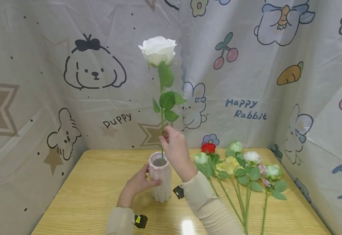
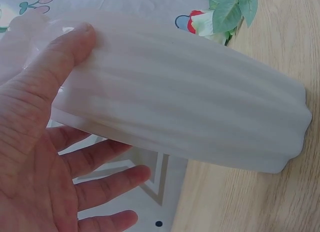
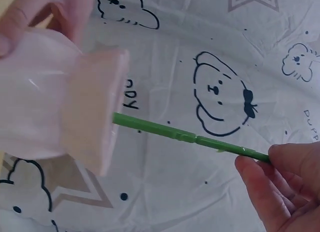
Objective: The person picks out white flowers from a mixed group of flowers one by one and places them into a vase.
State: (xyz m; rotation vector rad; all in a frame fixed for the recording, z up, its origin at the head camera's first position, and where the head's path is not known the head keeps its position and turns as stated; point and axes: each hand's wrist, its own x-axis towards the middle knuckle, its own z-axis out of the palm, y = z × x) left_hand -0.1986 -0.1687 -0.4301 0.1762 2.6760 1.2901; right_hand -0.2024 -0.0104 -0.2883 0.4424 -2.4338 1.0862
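Observation:
A pale pink fluted vase (image 1: pixel 163 186) stands upright on the table. My left hand (image 1: pixel 138 183) holds it near the top, with the thumb (image 2: pixel 75 44) across the near side and the fingers at the far side. Above the vase, my right hand (image 1: pixel 177 150) pinches the green stem (image 3: pixel 155 128) of a white rose (image 1: pixel 159 50) between thumb and fingertips. The rose is upright, its leaves (image 1: pixel 167 100) above the hand. The stem's lower end is at the vase's mouth (image 3: pixel 112 112); how far inside it reaches, I cannot tell.
Several flowers lie on the right of the wooden table (image 1: pixel 100 182): a red rose (image 1: pixel 208 148), a yellow flower (image 1: pixel 229 165), a white flower (image 1: pixel 252 157) and greenish-white ones, their stems toward the near edge. A printed cloth (image 1: pixel 115 98) encloses the back and sides.

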